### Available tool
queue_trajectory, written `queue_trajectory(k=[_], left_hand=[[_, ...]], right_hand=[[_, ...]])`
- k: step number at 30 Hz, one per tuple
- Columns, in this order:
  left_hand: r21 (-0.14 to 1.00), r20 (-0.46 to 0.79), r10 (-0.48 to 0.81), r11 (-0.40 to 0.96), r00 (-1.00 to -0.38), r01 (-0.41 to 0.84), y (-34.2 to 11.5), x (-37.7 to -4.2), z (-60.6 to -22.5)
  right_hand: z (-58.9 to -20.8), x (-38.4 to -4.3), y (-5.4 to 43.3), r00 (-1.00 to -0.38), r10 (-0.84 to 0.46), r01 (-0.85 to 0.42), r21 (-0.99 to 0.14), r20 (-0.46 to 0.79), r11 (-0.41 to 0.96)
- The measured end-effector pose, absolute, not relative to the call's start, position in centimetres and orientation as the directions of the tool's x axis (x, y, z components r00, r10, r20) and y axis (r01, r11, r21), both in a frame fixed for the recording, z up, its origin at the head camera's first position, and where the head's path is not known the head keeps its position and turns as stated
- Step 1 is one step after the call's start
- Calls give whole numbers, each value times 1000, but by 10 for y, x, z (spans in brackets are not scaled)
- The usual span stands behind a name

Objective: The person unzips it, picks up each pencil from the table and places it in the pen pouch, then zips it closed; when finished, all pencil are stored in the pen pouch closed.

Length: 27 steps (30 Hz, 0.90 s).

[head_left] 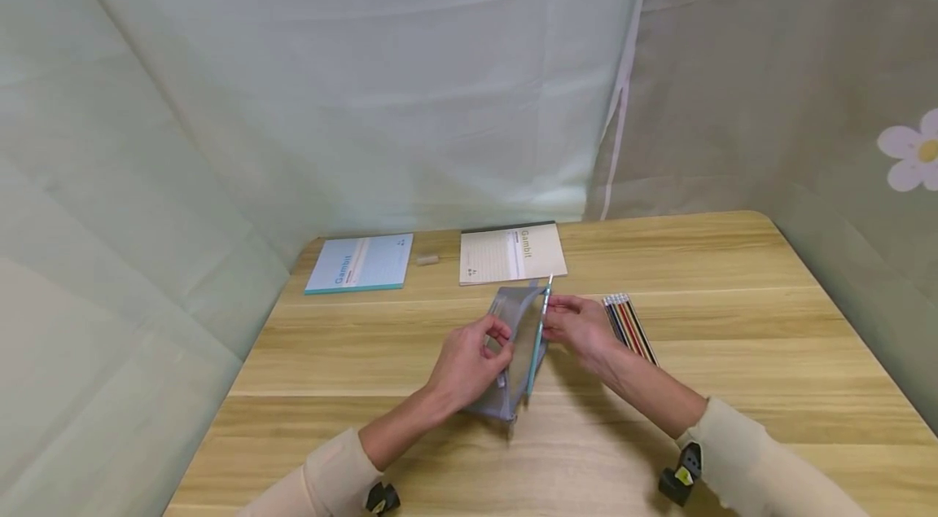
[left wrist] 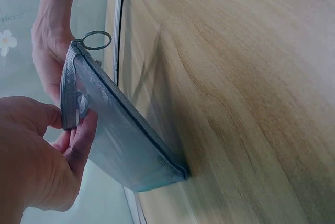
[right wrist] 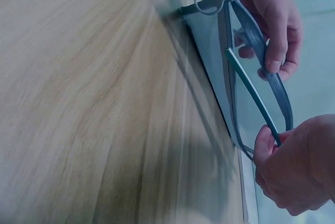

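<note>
With the mesh pouch (left wrist: 123,143) as the centre of my dial in the head view, the first thing I see on the left is a blue notebook (head_left: 359,265), flat on the wooden table (head_left: 733,289) at ten o'clock. A small pale block (head_left: 427,260) comes next, just beside that notebook, toward eleven.

Then the left hand (head_left: 469,362), at nine o'clock to the pouch and touching it. My left-wrist feed shows its thumb and fingers pinching the pouch's edge strip. The pouch is between the two hands and stands on the table, its zipped mouth gaping. At twelve, beyond it, I have a cream notebook (head_left: 506,256).

On the pouch's three o'clock side is a teal pencil (head_left: 540,338), one end aimed just past twelve and the other just past six. It runs along the mouth; how much of it is inside, I can't tell. The right hand (head_left: 582,330) is at two o'clock, thumb and fingertips gripping the pencil by its far end, as my right-wrist feed shows.

Near that hand's wrist, between two and three, a row of pencils (head_left: 628,330) lies side by side. Farthest right, I see a white flower (head_left: 905,146) on the curtain.
</note>
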<state>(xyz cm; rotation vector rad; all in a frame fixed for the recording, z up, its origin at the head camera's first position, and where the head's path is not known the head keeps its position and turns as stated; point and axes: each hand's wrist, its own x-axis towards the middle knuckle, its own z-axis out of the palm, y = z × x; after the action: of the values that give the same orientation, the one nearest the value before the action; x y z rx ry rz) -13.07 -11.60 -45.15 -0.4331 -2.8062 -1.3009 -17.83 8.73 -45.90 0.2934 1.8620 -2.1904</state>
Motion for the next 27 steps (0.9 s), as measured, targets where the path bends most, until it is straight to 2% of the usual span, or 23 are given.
queue_trajectory(k=[9, 20, 27], left_hand=[[749, 132, 240, 612, -962, 256, -116, -131, -452], [741, 144, 243, 616, -959, 268, -114, -131, -452], [738, 139, 240, 622, -961, 262, -113, -132, -452]], right_hand=[[-451, -180, 90, -935, -51, 353, -916, -350, -190], [-454, -175, 83, -944, -64, 328, -915, -322, -236], [-462, -168, 74, -962, -4, 267, -934, -274, -239]])
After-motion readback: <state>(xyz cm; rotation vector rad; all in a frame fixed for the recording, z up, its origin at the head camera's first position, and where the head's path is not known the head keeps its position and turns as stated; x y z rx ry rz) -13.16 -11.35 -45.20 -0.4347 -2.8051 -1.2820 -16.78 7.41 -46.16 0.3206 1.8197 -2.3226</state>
